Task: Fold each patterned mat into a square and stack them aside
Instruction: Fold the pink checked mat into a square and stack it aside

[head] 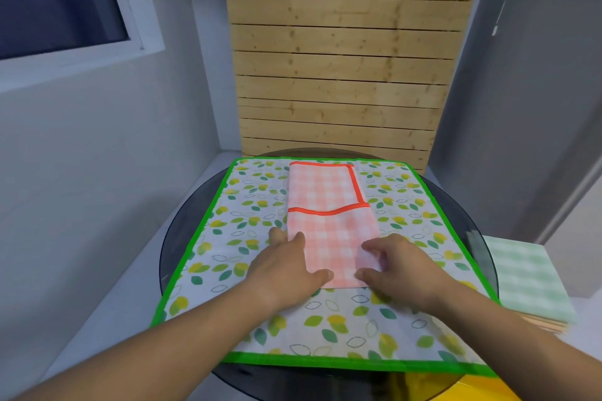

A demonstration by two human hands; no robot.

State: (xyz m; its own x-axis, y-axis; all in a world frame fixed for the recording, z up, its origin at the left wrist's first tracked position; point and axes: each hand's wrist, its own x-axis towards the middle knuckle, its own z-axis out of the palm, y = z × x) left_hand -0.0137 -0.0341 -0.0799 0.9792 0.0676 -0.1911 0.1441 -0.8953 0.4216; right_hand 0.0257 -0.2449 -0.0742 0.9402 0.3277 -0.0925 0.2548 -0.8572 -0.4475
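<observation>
A pink checked mat (329,205) with an orange border lies folded into a long strip on a larger leaf-patterned mat (247,238) with a green border. My left hand (286,267) rests on the strip's near left corner, thumb at the front edge. My right hand (394,267) pinches the strip's near right corner, which is lifted a little. Off to the right sits a stack of folded mats (527,280), a green checked one on top.
The leaf mat covers a round dark glass table (182,231). A wooden slat panel (338,58) stands behind it, with grey walls on both sides and a window at upper left. A yellow surface (482,387) shows below the table at lower right.
</observation>
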